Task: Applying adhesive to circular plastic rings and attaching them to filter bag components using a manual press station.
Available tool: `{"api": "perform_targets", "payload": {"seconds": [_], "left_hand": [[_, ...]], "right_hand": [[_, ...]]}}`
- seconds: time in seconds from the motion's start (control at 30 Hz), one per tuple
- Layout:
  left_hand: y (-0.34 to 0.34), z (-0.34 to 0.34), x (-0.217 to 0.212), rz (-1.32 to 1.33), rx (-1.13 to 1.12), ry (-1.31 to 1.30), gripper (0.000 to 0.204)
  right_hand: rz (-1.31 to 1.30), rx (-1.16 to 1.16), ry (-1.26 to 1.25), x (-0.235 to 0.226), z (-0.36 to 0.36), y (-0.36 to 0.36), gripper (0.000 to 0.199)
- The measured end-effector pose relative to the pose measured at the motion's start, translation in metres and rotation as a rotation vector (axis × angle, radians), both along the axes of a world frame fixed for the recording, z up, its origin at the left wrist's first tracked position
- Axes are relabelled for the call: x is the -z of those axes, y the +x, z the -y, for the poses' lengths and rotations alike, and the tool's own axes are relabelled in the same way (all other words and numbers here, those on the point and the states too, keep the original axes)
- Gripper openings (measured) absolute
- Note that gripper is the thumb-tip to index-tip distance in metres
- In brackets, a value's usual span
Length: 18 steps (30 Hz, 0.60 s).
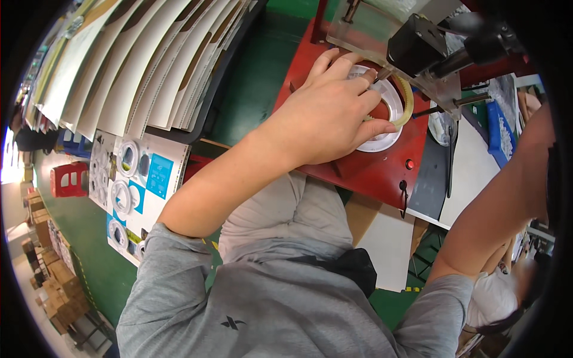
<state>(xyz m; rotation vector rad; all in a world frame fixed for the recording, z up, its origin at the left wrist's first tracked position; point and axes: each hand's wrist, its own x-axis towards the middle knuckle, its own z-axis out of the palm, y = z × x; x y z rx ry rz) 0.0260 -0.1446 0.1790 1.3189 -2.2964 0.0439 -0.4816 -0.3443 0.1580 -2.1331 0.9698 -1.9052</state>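
Note:
My left hand (331, 110) lies palm down on a white round disc-shaped part (391, 104) that sits on a red fixture base (370, 170). Its fingers curl over the disc's top and left side, pressing it. A yellowish ring (410, 101) runs round the disc's right rim. A black and metal tool head (421, 45) on a clear plate hangs just above the disc, its tip beside my fingertips. My right arm (501, 203) runs up the right edge of the view. My right hand is out of sight past the rim.
A fanned stack of white and brown cardboard sheets (143, 65) lies at the upper left. Printed cards holding white ring parts (128, 179) lie below it on the green table. A red bin (68, 179) stands at far left. A blue tray (498, 131) is at the right.

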Motion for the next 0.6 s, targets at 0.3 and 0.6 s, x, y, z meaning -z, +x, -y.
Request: {"api": "perform_targets", "payload": {"seconds": [0.3, 0.6], "left_hand": [[0.051, -0.042, 0.019, -0.479, 0.021, -0.138, 0.03], [0.057, -0.059, 0.078, -1.198, -0.214, 0.271, 0.039]], "right_hand": [[-0.194, 0.024, -0.028, -0.085, -0.241, 0.258, 0.03], [-1.067, 0.311, 0.513, -0.004, -0.281, 0.236, 0.044]]}}
